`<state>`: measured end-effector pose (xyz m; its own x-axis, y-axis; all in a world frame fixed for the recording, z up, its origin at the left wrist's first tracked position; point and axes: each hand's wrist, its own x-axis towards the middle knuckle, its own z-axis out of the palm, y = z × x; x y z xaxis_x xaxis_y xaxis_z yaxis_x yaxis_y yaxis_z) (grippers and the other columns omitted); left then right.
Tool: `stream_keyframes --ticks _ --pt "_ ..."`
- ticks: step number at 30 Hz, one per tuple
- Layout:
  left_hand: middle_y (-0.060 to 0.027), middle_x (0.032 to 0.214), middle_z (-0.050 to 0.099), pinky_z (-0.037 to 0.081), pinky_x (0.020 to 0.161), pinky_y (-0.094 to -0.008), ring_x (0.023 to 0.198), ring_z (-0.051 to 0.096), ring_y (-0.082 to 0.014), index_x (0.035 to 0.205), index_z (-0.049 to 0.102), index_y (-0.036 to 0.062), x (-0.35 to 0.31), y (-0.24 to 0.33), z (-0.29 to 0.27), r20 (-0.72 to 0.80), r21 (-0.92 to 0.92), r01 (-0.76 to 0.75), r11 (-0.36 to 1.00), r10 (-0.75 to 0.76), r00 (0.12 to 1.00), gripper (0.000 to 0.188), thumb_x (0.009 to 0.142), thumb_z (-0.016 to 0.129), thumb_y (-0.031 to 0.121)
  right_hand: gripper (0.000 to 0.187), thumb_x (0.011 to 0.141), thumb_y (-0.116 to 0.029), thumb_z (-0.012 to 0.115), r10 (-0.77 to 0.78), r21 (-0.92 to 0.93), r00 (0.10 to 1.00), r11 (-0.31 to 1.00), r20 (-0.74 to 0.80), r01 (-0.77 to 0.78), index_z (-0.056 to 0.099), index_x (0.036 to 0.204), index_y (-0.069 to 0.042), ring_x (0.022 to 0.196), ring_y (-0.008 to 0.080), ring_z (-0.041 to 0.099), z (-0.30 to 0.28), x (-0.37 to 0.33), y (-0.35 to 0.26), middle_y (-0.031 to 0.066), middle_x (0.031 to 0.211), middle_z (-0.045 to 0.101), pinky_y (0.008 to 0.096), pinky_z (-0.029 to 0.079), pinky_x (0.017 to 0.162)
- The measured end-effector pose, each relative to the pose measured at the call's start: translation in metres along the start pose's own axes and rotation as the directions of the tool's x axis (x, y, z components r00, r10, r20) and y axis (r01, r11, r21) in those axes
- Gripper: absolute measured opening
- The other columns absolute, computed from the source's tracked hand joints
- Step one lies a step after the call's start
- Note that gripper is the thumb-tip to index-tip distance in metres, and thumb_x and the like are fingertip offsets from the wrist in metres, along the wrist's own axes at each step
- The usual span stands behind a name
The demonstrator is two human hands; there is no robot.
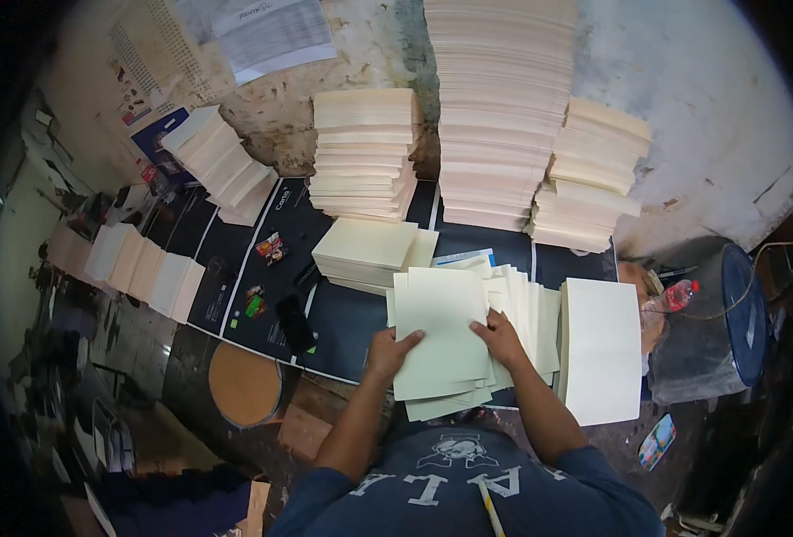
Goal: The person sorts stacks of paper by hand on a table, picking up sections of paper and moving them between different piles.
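Observation:
Between my two hands is a loose stack of pale cream paper sheets [441,331], its lower sheets sticking out unevenly toward my body. My left hand [387,353] grips the left edge, thumb on top and fingers hidden underneath. On the right edge my right hand [499,340] is closed the same way. Just right of it, fanned sheets [526,313] lie overlapping on the dark table [334,313]. Beyond the held sheets sits a low paper pile [365,246]. A thick stack of larger white sheets [601,349] stands at the table's right end.
Tall paper stacks [504,116] and shorter ones [361,152] line the wall. At left are more piles [141,268], a black phone [294,324] and small snack packets [269,249]. A round stool [244,383] stands at front left, a blue drum [710,313] at right.

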<state>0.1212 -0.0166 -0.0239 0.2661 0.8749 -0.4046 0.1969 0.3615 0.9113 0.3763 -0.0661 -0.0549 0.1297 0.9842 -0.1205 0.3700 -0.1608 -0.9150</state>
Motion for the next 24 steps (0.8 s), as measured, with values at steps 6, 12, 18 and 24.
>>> stream_keyframes --ticks 6,12,18,24 --pt "-0.0169 0.102 0.069 0.056 0.079 -0.036 0.086 0.069 -0.0256 0.113 0.062 -0.009 -0.03 -0.01 -0.073 -0.044 -0.337 -0.139 0.931 0.132 0.99 0.049 0.09 0.066 0.034 0.037 0.091 -0.027 0.063 -0.008 0.024 0.994 1.0 -0.111 0.011 0.061 0.125 -0.011 0.122 0.0279 0.053 0.002 -0.006 0.003 0.0087 0.116 0.068 0.0498 0.013 0.118" --pt "-0.0166 0.103 0.068 0.056 0.077 -0.0353 0.09 0.069 -0.026 0.108 0.062 -0.0046 -0.025 0.01 -0.101 -0.034 -0.08 -0.215 0.973 0.213 0.977 0.036 0.101 0.049 0.028 0.037 0.093 -0.036 0.059 -0.031 0.042 0.987 0.998 -0.159 0.038 0.065 0.122 -0.014 0.138 0.0343 0.035 0.012 -0.005 0.01 0.0126 0.143 0.049 0.0525 0.006 0.118" --pt "-0.008 0.095 0.069 0.054 0.075 -0.0283 0.081 0.067 -0.0154 0.103 0.064 -0.0003 0.008 -0.015 0.009 0.166 -0.592 0.016 0.806 0.103 0.981 0.025 0.099 0.058 0.023 0.032 0.092 -0.036 0.06 -0.076 -0.205 0.996 0.975 0.035 0.082 0.069 0.096 -0.005 0.126 0.0352 0.045 -0.001 -0.002 0.005 0.0143 0.118 0.062 0.0505 0.008 0.119" --pt "-0.0231 0.112 0.064 0.056 0.087 -0.0379 0.1 0.066 -0.027 0.122 0.056 -0.0067 0.001 -0.041 -0.073 -0.019 -0.377 -0.266 0.887 0.279 0.96 0.036 0.098 0.049 0.019 0.037 0.09 -0.038 0.064 0.114 -0.068 0.989 0.992 0.092 -0.108 0.072 0.103 -0.004 0.134 0.0328 0.039 -0.01 0.001 0.003 0.0132 0.14 0.051 0.0478 0.012 0.119"
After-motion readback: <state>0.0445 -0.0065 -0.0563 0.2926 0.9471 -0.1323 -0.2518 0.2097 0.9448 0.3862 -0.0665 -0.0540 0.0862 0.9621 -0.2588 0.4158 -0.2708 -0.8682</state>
